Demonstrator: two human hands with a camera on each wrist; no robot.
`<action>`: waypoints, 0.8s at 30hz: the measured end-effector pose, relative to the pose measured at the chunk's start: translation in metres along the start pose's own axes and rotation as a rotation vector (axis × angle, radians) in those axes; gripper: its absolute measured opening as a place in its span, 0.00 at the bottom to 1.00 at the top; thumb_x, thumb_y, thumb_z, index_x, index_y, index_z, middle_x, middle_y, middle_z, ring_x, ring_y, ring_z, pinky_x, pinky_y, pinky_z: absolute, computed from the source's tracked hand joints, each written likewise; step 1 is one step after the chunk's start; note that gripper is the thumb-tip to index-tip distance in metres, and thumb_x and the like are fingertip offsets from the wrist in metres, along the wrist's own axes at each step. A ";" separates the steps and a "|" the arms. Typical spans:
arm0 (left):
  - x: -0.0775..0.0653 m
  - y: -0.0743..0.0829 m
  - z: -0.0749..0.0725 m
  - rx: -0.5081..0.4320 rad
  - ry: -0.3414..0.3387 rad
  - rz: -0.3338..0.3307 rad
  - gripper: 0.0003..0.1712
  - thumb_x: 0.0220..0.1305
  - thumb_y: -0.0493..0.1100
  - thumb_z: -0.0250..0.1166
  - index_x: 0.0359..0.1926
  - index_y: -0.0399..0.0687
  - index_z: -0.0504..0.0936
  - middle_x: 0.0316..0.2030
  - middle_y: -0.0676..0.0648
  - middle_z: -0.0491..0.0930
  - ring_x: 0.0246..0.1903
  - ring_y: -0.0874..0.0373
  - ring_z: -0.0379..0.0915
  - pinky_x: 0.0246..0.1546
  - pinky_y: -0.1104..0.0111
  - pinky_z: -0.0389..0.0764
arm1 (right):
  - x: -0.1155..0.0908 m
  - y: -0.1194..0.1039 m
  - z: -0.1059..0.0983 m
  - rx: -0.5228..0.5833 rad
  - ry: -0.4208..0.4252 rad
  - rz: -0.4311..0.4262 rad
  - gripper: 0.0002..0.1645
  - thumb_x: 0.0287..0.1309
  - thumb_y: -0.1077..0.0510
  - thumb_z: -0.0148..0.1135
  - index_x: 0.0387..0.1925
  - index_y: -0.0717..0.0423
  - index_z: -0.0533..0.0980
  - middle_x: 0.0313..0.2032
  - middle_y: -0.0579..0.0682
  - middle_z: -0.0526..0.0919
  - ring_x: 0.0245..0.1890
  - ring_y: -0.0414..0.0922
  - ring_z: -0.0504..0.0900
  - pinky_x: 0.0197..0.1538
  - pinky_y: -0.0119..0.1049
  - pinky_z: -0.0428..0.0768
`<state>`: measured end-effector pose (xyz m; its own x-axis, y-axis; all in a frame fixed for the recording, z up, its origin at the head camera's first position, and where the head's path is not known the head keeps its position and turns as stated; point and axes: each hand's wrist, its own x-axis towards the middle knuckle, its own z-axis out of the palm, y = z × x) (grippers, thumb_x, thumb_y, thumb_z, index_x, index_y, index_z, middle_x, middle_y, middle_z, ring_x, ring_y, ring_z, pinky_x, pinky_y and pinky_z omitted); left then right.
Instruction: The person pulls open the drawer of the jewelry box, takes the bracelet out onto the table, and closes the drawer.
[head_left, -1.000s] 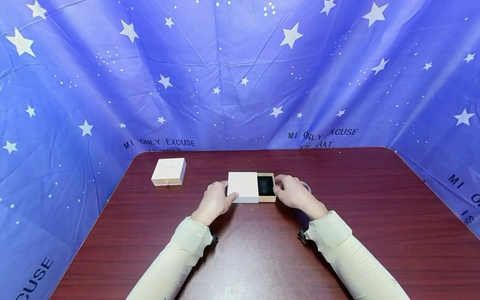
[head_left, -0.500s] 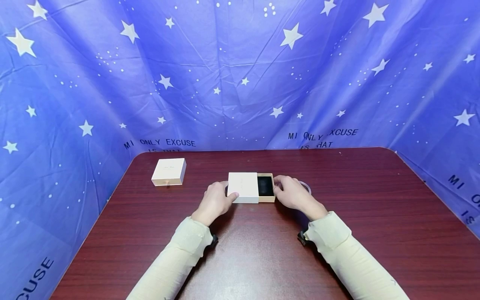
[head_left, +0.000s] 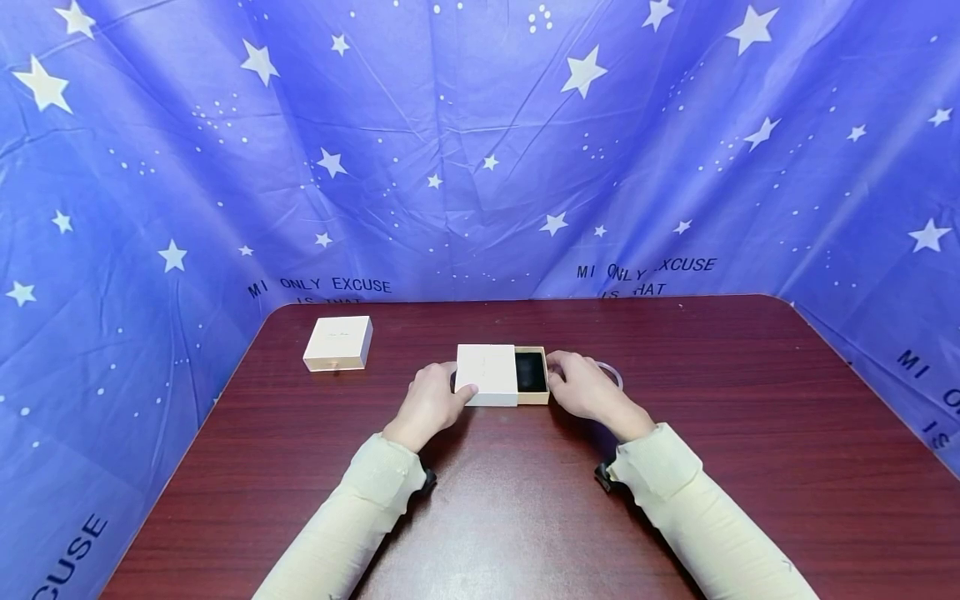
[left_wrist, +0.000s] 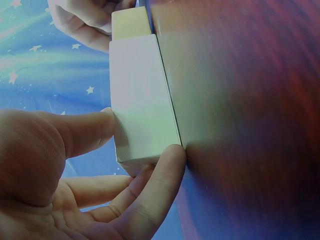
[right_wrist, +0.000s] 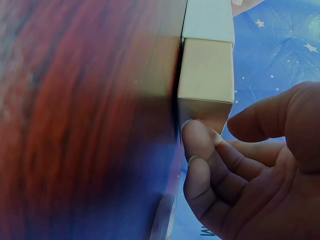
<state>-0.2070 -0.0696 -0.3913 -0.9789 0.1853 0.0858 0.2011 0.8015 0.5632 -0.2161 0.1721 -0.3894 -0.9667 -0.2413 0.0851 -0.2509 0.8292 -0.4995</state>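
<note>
A white drawer box (head_left: 486, 375) lies on the table in the head view, its gold-edged inner drawer (head_left: 533, 398) partly out to the right. Black lining (head_left: 531, 372) shows in the exposed part. My left hand (head_left: 429, 404) grips the outer sleeve's left end; in the left wrist view the thumb is on one edge and a finger on the opposite lower edge. Curled fingers of my right hand (head_left: 588, 387) are at the drawer's outer end. The right wrist view shows fingertips (right_wrist: 196, 137) against that end face, with the thumb near its upper edge.
A second white box (head_left: 338, 342), closed, stands at the table's back left. Behind my right hand shows part of a clear rounded rim (head_left: 617, 372). The dark red wooden table (head_left: 495, 517) meets a blue star-printed curtain (head_left: 480, 167) at the back and sides.
The drawer has slid very slightly left into the sleeve, and my right hand has shifted a little with it. My left hand and the sleeve have stayed in place.
</note>
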 end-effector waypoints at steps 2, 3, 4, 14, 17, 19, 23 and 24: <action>0.000 0.000 0.000 0.000 -0.002 -0.004 0.29 0.62 0.49 0.65 0.58 0.35 0.75 0.52 0.37 0.78 0.54 0.42 0.73 0.55 0.55 0.73 | 0.000 0.000 0.000 -0.001 -0.001 0.002 0.17 0.60 0.63 0.48 0.48 0.61 0.77 0.28 0.47 0.77 0.29 0.44 0.75 0.37 0.39 0.73; 0.001 0.000 0.001 0.000 -0.004 -0.006 0.29 0.62 0.49 0.65 0.58 0.35 0.75 0.52 0.37 0.78 0.54 0.42 0.73 0.55 0.55 0.73 | 0.000 -0.001 0.000 -0.002 -0.003 0.001 0.17 0.59 0.64 0.49 0.47 0.60 0.77 0.27 0.46 0.77 0.29 0.43 0.75 0.37 0.38 0.73; 0.001 0.000 0.001 0.000 -0.005 -0.009 0.29 0.62 0.49 0.65 0.58 0.35 0.75 0.52 0.37 0.78 0.54 0.42 0.73 0.55 0.55 0.73 | 0.000 -0.001 0.000 -0.001 -0.005 0.000 0.16 0.58 0.64 0.49 0.46 0.60 0.77 0.27 0.46 0.76 0.29 0.43 0.74 0.36 0.37 0.72; 0.000 0.000 0.001 0.000 -0.011 -0.015 0.30 0.62 0.49 0.65 0.59 0.34 0.75 0.53 0.37 0.78 0.54 0.42 0.73 0.55 0.55 0.72 | 0.000 0.000 0.001 0.019 -0.034 -0.014 0.16 0.56 0.66 0.51 0.47 0.61 0.75 0.22 0.42 0.75 0.22 0.38 0.74 0.35 0.35 0.72; 0.001 0.000 0.001 0.001 -0.009 -0.012 0.30 0.62 0.49 0.65 0.59 0.34 0.75 0.53 0.37 0.78 0.54 0.42 0.73 0.55 0.55 0.73 | 0.000 -0.001 0.001 0.019 -0.043 -0.012 0.17 0.56 0.66 0.52 0.48 0.62 0.75 0.23 0.43 0.76 0.23 0.38 0.74 0.36 0.35 0.73; 0.000 0.000 0.001 0.001 -0.006 -0.008 0.29 0.62 0.49 0.65 0.58 0.35 0.75 0.52 0.37 0.78 0.54 0.42 0.73 0.54 0.55 0.73 | 0.000 -0.001 0.002 0.014 -0.045 -0.012 0.18 0.56 0.66 0.52 0.49 0.62 0.74 0.25 0.43 0.77 0.25 0.38 0.75 0.37 0.36 0.74; 0.000 0.000 0.000 -0.002 0.001 -0.001 0.29 0.61 0.49 0.65 0.58 0.35 0.76 0.52 0.37 0.78 0.54 0.42 0.73 0.54 0.55 0.73 | 0.000 -0.001 0.002 0.006 -0.043 -0.017 0.17 0.56 0.66 0.53 0.49 0.62 0.74 0.25 0.43 0.76 0.26 0.39 0.74 0.37 0.36 0.73; 0.000 0.000 0.000 -0.002 0.002 0.000 0.29 0.61 0.49 0.65 0.58 0.35 0.76 0.52 0.37 0.78 0.54 0.42 0.73 0.54 0.55 0.73 | 0.000 -0.001 0.002 0.005 -0.042 -0.019 0.17 0.56 0.66 0.53 0.48 0.62 0.74 0.24 0.43 0.76 0.26 0.40 0.74 0.37 0.36 0.73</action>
<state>-0.2070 -0.0693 -0.3915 -0.9789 0.1847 0.0875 0.2015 0.8005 0.5645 -0.2156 0.1701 -0.3906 -0.9588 -0.2778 0.0586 -0.2688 0.8216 -0.5028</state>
